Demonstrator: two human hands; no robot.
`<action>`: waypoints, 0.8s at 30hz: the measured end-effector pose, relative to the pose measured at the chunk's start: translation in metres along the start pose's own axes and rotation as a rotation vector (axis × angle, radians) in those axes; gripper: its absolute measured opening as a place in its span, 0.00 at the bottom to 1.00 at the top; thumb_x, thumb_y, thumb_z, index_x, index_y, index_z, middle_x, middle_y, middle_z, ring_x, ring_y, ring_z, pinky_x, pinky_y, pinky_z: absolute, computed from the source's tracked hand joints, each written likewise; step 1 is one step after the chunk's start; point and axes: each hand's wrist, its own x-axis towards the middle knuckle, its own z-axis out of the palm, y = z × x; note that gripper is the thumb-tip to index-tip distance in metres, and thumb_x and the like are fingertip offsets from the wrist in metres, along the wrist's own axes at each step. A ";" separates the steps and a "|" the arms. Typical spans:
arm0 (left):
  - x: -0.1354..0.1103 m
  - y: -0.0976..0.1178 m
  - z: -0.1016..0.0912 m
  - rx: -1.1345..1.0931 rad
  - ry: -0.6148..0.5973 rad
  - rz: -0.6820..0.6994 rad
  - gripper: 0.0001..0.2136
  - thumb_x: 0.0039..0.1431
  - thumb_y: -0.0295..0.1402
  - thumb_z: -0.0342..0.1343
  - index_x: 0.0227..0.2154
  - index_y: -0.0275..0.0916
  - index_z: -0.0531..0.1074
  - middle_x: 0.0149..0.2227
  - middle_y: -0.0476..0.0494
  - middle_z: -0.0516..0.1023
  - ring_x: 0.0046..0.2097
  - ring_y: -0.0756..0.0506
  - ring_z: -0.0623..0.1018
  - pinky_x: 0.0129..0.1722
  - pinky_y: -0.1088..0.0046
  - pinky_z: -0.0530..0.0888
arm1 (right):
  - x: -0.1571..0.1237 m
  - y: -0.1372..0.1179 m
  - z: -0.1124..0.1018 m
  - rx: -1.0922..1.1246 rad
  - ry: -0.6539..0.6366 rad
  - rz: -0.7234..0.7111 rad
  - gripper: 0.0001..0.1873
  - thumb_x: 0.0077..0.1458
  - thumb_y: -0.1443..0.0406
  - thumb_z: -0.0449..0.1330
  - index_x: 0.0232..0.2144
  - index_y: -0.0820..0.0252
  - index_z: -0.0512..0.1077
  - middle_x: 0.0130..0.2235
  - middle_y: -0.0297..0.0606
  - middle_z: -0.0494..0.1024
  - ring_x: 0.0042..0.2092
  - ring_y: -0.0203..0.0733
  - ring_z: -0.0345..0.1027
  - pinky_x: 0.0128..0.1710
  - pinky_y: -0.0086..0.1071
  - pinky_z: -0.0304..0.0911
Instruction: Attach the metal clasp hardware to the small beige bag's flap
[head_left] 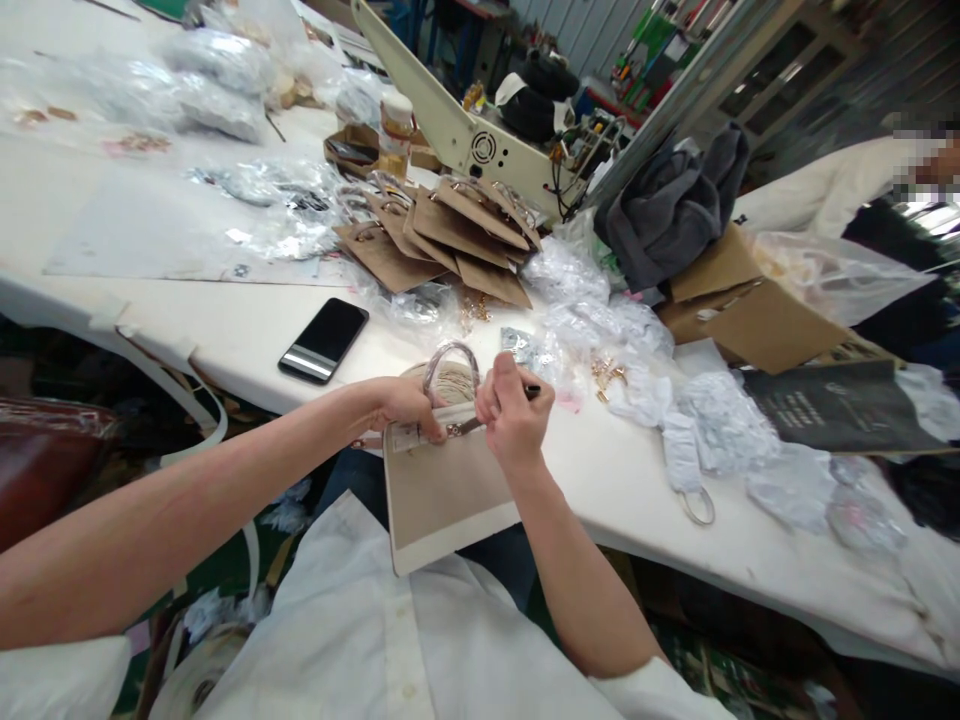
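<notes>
A flat beige bag panel (450, 490) with a pale border rests over my lap at the table edge. A looped handle wrapped in clear film (452, 352) stands up from its top. My left hand (412, 408) is closed on the panel's upper edge, thumb on the near face beside a narrow strap (463, 427) with metal fittings. At the strap's right end my right hand (517, 405) is in a fist around a slim tool, whose black end (532, 391) sticks out by the fingers. The tool's other end is hidden. Behind the handle sits a coiled cream roll (450, 383).
A black phone (324, 340) lies left of my hands. Several brown bag panels with handles (442, 235) are piled ahead. Plastic wrapping (705, 420) and small gold fittings (606, 377) lie to the right. A cream machine arm (465, 140) and a cardboard box (750, 310) stand farther back.
</notes>
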 end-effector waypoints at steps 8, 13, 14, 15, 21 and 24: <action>0.004 0.000 -0.002 0.032 0.016 -0.057 0.21 0.32 0.28 0.76 0.35 0.35 0.81 0.35 0.38 0.85 0.33 0.37 0.83 0.28 0.68 0.81 | -0.040 0.010 -0.012 -0.220 -0.021 -0.152 0.38 0.73 0.44 0.64 0.17 0.56 0.60 0.20 0.34 0.60 0.23 0.39 0.56 0.26 0.38 0.52; -0.003 0.005 0.001 0.089 -0.013 -0.098 0.22 0.34 0.31 0.78 0.37 0.33 0.82 0.35 0.37 0.86 0.33 0.38 0.83 0.30 0.69 0.82 | -0.016 -0.014 -0.013 0.000 0.041 -0.074 0.37 0.73 0.44 0.65 0.19 0.55 0.58 0.20 0.29 0.56 0.21 0.36 0.49 0.21 0.35 0.48; -0.005 0.006 0.002 0.097 -0.027 -0.111 0.23 0.35 0.32 0.79 0.39 0.33 0.83 0.36 0.37 0.86 0.33 0.38 0.83 0.30 0.69 0.82 | -0.009 -0.025 -0.020 0.102 0.085 -0.063 0.37 0.72 0.44 0.65 0.20 0.55 0.56 0.19 0.27 0.54 0.19 0.34 0.46 0.20 0.33 0.46; -0.006 0.006 0.001 0.102 -0.032 -0.116 0.24 0.35 0.32 0.79 0.40 0.33 0.83 0.37 0.36 0.86 0.34 0.38 0.84 0.29 0.70 0.81 | -0.003 -0.036 -0.031 0.192 0.124 -0.056 0.38 0.71 0.44 0.66 0.20 0.55 0.54 0.19 0.26 0.52 0.19 0.33 0.43 0.18 0.31 0.45; -0.005 0.004 -0.015 0.075 -0.174 -0.088 0.29 0.40 0.36 0.82 0.47 0.32 0.83 0.46 0.32 0.87 0.38 0.37 0.86 0.32 0.70 0.83 | 0.010 -0.053 -0.147 -0.172 0.239 0.211 0.38 0.58 0.40 0.75 0.20 0.54 0.59 0.18 0.26 0.57 0.17 0.31 0.45 0.15 0.29 0.38; -0.005 0.002 -0.023 0.019 -0.260 -0.080 0.30 0.43 0.35 0.82 0.51 0.33 0.83 0.48 0.32 0.87 0.40 0.37 0.86 0.36 0.69 0.85 | 0.013 -0.025 -0.199 -0.663 0.285 0.379 0.37 0.61 0.36 0.69 0.20 0.55 0.63 0.19 0.32 0.63 0.19 0.36 0.53 0.18 0.33 0.45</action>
